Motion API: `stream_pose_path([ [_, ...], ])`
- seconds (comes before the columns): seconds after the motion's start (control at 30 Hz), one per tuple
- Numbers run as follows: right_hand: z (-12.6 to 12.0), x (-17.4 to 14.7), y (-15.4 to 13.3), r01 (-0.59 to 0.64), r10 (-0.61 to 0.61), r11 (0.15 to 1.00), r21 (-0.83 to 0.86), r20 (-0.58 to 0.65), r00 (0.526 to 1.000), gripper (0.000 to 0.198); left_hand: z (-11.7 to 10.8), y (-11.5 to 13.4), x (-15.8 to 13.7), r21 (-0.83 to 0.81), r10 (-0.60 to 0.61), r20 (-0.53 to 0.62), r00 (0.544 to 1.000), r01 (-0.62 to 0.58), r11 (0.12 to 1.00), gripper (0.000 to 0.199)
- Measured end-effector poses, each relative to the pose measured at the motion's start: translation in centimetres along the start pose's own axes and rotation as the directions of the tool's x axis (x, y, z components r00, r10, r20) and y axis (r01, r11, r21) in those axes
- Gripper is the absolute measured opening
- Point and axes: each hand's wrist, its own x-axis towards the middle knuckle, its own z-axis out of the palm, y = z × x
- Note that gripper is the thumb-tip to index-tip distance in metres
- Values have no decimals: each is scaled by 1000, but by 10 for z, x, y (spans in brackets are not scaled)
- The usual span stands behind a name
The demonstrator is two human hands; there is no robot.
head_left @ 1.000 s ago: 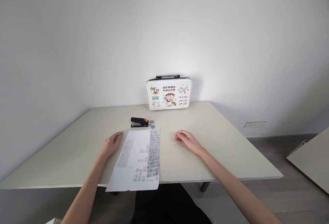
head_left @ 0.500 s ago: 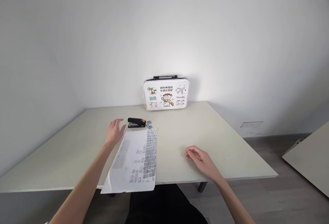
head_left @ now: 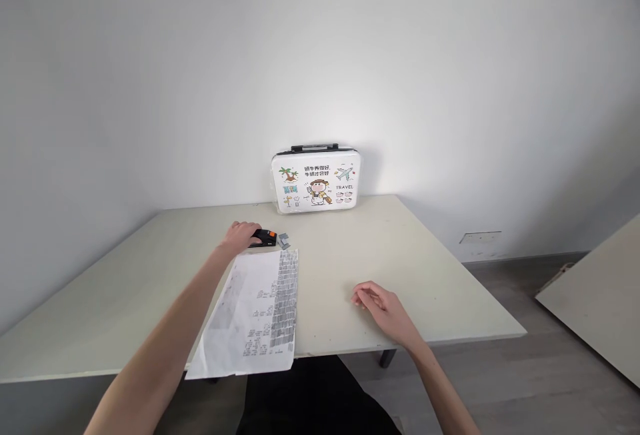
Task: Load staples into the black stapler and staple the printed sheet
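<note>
The black stapler [head_left: 267, 238] lies with its long axis running sideways, across your view, and the end with the orange patch [head_left: 273, 234] points right, out of your left hand [head_left: 241, 235]. Its opposite end is hidden under your fingers, so you cannot see which way that tip is angled. Your left hand is wrapped around this covered end, thumb along the near side and fingers over the top; how firmly you squeeze is impossible to tell. The stapler therefore sits to the right of your left palm, its visible half sticking out past your fingertips, low against the table [head_left: 425, 275]. Just beyond its orange end are small grey strips [head_left: 284, 241]. The printed sheet [head_left: 250, 315] is on the near side of your left grip, its near edge overhanging the tabletop. Beyond that grip and to its right stands a white case [head_left: 316, 185]. Your right hand [head_left: 384, 310], loosely curled and half open, is well apart from the stapler, right of the sheet.
</note>
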Motion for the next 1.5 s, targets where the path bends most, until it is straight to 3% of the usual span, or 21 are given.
stream_pose_path([
  [0.13, 0, -1, 0, -4, 4, 1000, 14, -6, 1000, 39, -14, 15, -11, 23, 15, -55, 998, -14, 1000, 29],
  [0.23, 0, -2, 1, -5, 5, 1000, 17, -10, 1000, 38, -25, 41, -27, 23, 70, -131, 989, -68, 997, 34],
  [0.4, 0, 0, 5, -17, 18, 1000, 20, -43, 999, 39, -33, 115, -62, -18, 238, -171, 956, -244, 970, 30],
  [0.5, 1, 1, 7, -25, 30, 999, 40, -128, 991, 42, -29, 167, -83, -76, 415, -188, 890, -435, 897, 25],
  [0.6, 1, 1, 6, -24, 30, 999, 34, -213, 977, 44, -20, 209, -101, -110, 490, -156, 857, -509, 854, 23],
  [0.7, 0, 0, 4, -47, 48, 999, 11, -269, 962, 46, -9, 235, -110, -118, 519, -116, 847, -531, 839, 20],
  [1.0, -3, 1, 13, -36, 40, 999, 18, -308, 951, 50, 15, 260, -106, -61, 542, -112, 833, -550, 833, 19],
  [1.27, -5, 1, 11, -29, 26, 1000, -5, -314, 949, 47, 28, 276, -103, -87, 518, -98, 850, -526, 846, 21],
  [1.5, -5, 1, 10, -18, 21, 1000, 12, -300, 954, 44, 32, 255, -111, -299, 420, -158, 894, -449, 842, 31],
])
